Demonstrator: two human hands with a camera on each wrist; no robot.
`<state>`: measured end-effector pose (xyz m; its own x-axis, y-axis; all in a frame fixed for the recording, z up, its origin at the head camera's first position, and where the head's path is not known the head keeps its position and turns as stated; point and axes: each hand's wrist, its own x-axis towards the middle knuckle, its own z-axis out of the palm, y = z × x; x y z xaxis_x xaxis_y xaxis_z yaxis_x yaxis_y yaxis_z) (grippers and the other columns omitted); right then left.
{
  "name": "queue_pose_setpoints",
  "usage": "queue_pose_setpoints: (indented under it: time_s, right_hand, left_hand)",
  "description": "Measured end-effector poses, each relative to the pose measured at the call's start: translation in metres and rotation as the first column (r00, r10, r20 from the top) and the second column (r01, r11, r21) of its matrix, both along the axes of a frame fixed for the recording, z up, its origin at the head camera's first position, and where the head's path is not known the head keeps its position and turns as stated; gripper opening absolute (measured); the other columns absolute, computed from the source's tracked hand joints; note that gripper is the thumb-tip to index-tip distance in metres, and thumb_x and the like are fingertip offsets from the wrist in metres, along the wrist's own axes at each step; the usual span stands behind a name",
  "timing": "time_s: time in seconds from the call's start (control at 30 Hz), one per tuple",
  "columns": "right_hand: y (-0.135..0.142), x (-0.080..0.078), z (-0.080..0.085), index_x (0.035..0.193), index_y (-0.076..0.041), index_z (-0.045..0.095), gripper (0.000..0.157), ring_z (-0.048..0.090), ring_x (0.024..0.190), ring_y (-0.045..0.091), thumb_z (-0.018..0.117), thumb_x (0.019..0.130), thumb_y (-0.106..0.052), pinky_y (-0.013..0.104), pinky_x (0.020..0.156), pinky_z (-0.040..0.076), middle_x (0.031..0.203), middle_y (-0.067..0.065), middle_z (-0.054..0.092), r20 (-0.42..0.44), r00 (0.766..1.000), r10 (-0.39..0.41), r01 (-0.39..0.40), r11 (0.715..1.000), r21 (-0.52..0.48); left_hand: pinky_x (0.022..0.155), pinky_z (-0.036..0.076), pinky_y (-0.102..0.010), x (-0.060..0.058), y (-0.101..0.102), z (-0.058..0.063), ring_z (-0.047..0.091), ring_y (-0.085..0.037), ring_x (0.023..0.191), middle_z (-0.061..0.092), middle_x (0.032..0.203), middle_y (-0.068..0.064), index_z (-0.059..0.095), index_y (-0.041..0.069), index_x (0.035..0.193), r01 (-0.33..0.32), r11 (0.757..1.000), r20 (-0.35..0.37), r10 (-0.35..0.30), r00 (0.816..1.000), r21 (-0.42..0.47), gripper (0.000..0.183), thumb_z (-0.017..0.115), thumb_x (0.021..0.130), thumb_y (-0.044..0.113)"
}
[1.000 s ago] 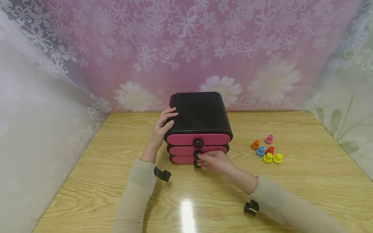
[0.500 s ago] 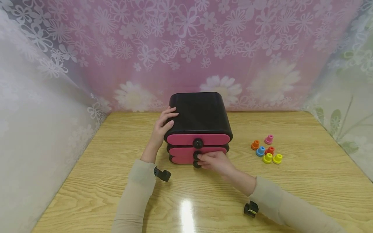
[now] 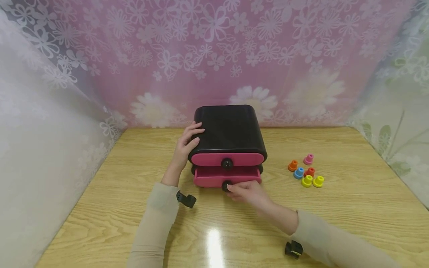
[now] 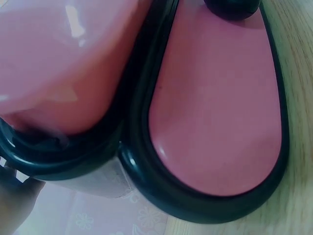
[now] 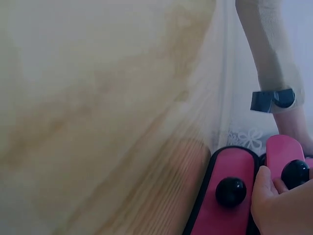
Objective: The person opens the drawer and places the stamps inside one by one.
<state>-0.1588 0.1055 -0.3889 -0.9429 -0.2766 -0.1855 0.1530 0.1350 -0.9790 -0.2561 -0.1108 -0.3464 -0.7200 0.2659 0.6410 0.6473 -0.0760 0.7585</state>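
A black drawer cabinet (image 3: 229,128) with pink drawer fronts stands on the table. My left hand (image 3: 186,146) rests along its left upper edge, fingers lying over the top. With thumb and fingers, my right hand (image 3: 249,193) pinches the round black knob (image 3: 225,185) of the middle drawer (image 3: 207,181). This drawer is partly pulled out, and its visible pink inside has nothing in it. The top drawer (image 3: 206,159) is closed. In the head view the pulled drawer hides the bottom one; the right wrist view shows the bottom drawer (image 5: 232,164) closed, with its own knob (image 5: 231,192).
Right of the cabinet lie several small stepped pegs: pink (image 3: 308,159), orange (image 3: 293,165), blue (image 3: 299,173), red (image 3: 310,172) and two yellow ones (image 3: 307,181). A flowered curtain (image 3: 214,56) hangs behind the wooden table (image 3: 134,163).
The middle drawer has slid out toward me, with my right hand drawing its knob nearer. My left hand stays in place on the cabinet.
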Motion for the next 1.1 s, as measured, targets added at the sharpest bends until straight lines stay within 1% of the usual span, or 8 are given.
queue_pose_setpoints:
  time_s: [0.07, 0.17, 0.37, 0.53, 0.73, 0.97, 1.1]
  right_hand:
    - [0.0, 0.004, 0.0, 0.1, 0.013, 0.061, 0.036, 0.061, 0.088, 0.032, 0.06, 0.083, -0.019, 0.037, 0.078, 0.048, 0.09, 0.023, 0.064, 0.007, 1.0, 0.005, -0.005, 1.0, 0.005]
    - [0.001, 0.01, 0.0, 0.1, 0.012, 0.062, 0.036, 0.061, 0.09, 0.032, 0.06, 0.083, -0.019, 0.038, 0.081, 0.046, 0.092, 0.022, 0.064, 0.007, 1.0, 0.024, -0.024, 1.0, 0.006]
    - [0.002, 0.022, 0.002, 0.097, 0.013, 0.062, 0.036, 0.06, 0.09, 0.031, 0.06, 0.083, -0.02, 0.038, 0.08, 0.047, 0.093, 0.021, 0.064, 0.007, 0.999, 0.037, -0.037, 0.999, -0.002]
    - [0.003, 0.03, 0.002, 0.098, 0.012, 0.063, 0.037, 0.06, 0.093, 0.031, 0.06, 0.083, -0.021, 0.038, 0.08, 0.047, 0.096, 0.017, 0.063, 0.016, 0.998, 0.064, -0.064, 0.998, 0.001]
    - [0.004, 0.04, 0.001, 0.098, 0.012, 0.063, 0.035, 0.06, 0.091, 0.03, 0.059, 0.084, -0.021, 0.038, 0.077, 0.048, 0.097, 0.015, 0.063, -0.012, 0.996, 0.085, -0.085, 0.996, -0.003]
    - [0.004, 0.047, 0.0, 0.101, 0.015, 0.06, 0.036, 0.06, 0.091, 0.03, 0.057, 0.085, -0.017, 0.038, 0.079, 0.047, 0.096, 0.016, 0.063, -0.007, 0.997, 0.077, -0.077, 0.996, -0.039]
    - [0.004, 0.048, -0.001, 0.102, 0.014, 0.06, 0.036, 0.059, 0.092, 0.032, 0.057, 0.085, -0.018, 0.038, 0.079, 0.047, 0.097, 0.016, 0.063, -0.007, 0.997, 0.074, -0.074, 0.997, -0.034]
  left_hand:
    - [0.105, 0.011, -0.04, 0.005, 0.001, 0.005, 0.008, -0.038, 0.13, 0.031, 0.129, -0.033, 0.045, -0.022, 0.111, -0.005, 1.0, -0.008, 0.005, 1.0, -0.008, 0.031, 0.037, 0.083, -0.012]
    - [0.105, 0.012, -0.039, 0.006, 0.002, 0.007, 0.008, -0.04, 0.129, 0.03, 0.128, -0.035, 0.044, -0.023, 0.11, -0.011, 1.0, -0.009, 0.011, 1.0, -0.013, 0.031, 0.037, 0.082, -0.011]
    - [0.105, 0.012, -0.038, 0.005, 0.001, 0.006, 0.008, -0.039, 0.13, 0.03, 0.129, -0.034, 0.044, -0.023, 0.111, -0.011, 1.0, 0.001, 0.011, 1.0, -0.021, 0.031, 0.038, 0.083, -0.01]
    - [0.105, 0.012, -0.038, 0.005, 0.001, 0.007, 0.007, -0.039, 0.13, 0.03, 0.129, -0.034, 0.044, -0.023, 0.111, -0.01, 1.0, 0.001, 0.01, 1.0, -0.02, 0.031, 0.037, 0.083, -0.011]
    - [0.105, 0.012, -0.038, 0.006, 0.001, 0.008, 0.007, -0.039, 0.13, 0.029, 0.13, -0.034, 0.044, -0.022, 0.112, -0.006, 1.0, 0.011, 0.006, 1.0, -0.018, 0.031, 0.037, 0.083, -0.012]
    - [0.105, 0.011, -0.037, 0.004, 0.001, 0.007, 0.005, -0.038, 0.13, 0.028, 0.13, -0.034, 0.043, -0.022, 0.112, 0.008, 1.0, 0.014, -0.008, 1.0, -0.016, 0.031, 0.035, 0.084, -0.013]
    - [0.105, 0.011, -0.037, 0.004, 0.001, 0.006, 0.005, -0.038, 0.13, 0.028, 0.131, -0.032, 0.043, -0.022, 0.113, 0.013, 1.0, 0.022, -0.013, 1.0, -0.015, 0.031, 0.035, 0.084, -0.013]
